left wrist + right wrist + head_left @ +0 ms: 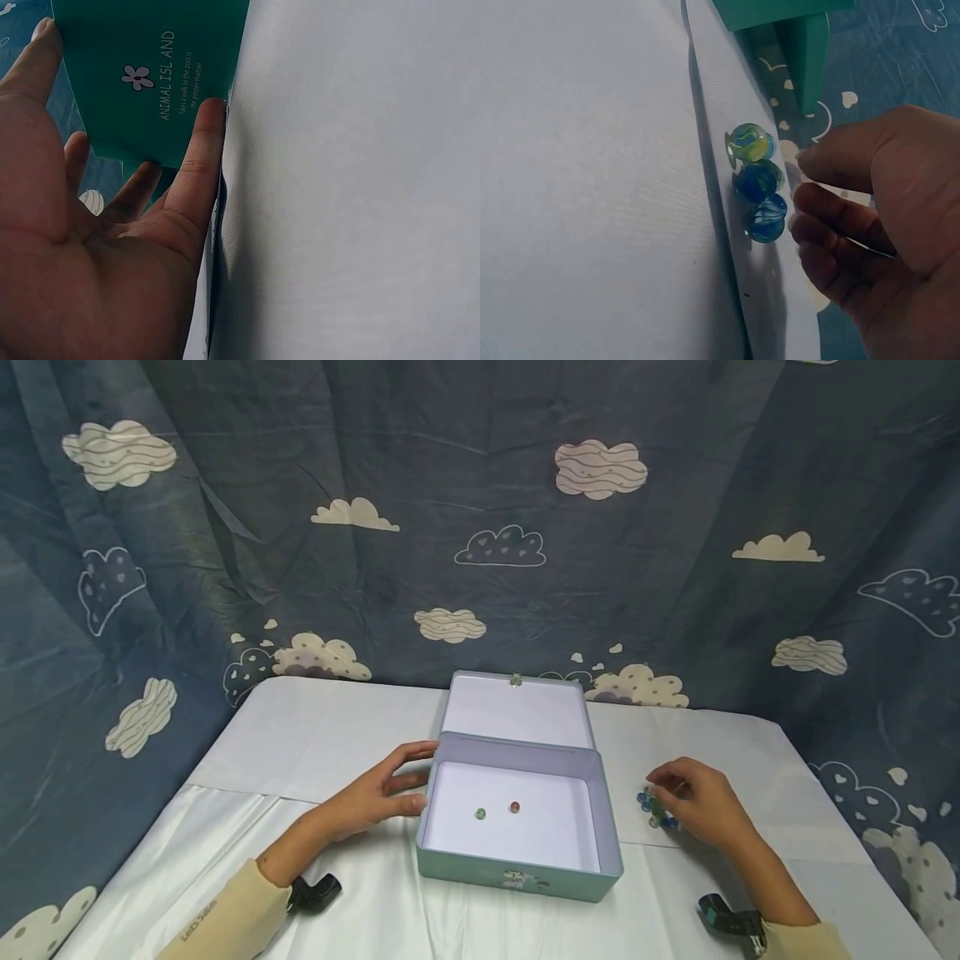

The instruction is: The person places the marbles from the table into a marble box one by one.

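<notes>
The left hand's (378, 793) spread fingers touch one box (465, 865); right of them, inside it, lie one green marble (481, 814) and one reddish marble (514, 807). The right hand's (697, 797) bent fingers, tips slightly apart, are just beside at least four clustered marbles (756, 181) on the table (322, 727).

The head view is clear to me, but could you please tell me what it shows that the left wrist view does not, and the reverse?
Only the head view shows the green marble and red marble inside the box, and the right hand at a cluster of marbles.

Only the left wrist view shows the flower and words on the box's side.

Both show the left hand touching the box, the white cloth and the curtain.
</notes>
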`<move>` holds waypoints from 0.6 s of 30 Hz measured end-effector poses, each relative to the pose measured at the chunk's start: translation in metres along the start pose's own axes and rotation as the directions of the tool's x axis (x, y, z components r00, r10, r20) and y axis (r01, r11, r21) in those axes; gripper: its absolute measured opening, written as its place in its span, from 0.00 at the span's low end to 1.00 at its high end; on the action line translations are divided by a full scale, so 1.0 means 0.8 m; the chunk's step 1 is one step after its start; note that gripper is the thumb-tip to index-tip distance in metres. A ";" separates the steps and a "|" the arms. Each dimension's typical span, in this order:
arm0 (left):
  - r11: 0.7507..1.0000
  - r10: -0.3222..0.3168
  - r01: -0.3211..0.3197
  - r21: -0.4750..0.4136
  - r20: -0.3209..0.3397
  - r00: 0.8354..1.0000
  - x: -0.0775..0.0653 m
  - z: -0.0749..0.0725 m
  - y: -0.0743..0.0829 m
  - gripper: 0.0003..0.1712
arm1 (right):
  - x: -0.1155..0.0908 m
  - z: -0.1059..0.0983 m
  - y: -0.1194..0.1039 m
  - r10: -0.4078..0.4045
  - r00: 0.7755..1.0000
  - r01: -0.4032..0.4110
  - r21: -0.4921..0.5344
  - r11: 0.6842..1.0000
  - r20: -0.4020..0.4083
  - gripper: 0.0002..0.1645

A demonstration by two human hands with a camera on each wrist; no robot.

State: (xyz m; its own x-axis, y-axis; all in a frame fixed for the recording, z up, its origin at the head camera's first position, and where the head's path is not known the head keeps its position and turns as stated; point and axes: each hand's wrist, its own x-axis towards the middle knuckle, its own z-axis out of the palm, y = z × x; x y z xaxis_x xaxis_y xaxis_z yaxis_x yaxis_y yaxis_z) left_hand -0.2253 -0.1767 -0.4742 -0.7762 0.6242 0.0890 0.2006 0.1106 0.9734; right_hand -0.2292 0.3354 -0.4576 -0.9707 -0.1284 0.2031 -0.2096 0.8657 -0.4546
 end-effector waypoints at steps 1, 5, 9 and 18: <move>1.000 -0.004 0.004 0.003 -0.001 1.000 0.000 0.000 0.000 0.44 | 0.000 0.000 0.001 0.002 1.000 -0.002 -0.005 1.000 -0.003 0.10; 1.000 -0.003 0.003 -0.001 -0.004 1.000 0.001 0.000 -0.001 0.44 | 0.001 0.003 0.005 -0.012 1.000 0.012 -0.010 1.000 -0.016 0.09; 1.000 0.001 -0.001 -0.016 -0.005 1.000 0.001 0.001 -0.001 0.44 | 0.002 0.006 0.007 -0.026 0.999 0.026 -0.007 1.000 -0.020 0.08; 1.000 0.006 -0.006 -0.022 -0.007 1.000 -0.001 0.001 0.002 0.44 | 0.002 0.010 0.003 0.028 0.999 -0.028 -0.015 0.999 0.021 0.09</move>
State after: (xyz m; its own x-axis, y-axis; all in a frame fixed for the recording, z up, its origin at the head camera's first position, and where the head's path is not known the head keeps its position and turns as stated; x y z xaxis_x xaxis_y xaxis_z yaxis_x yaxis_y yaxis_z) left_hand -0.2238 -0.1761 -0.4728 -0.7793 0.6192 0.0967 0.1926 0.0898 0.9772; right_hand -0.2320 0.3332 -0.4651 -0.9785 -0.1143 0.1717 -0.1807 0.8762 -0.4469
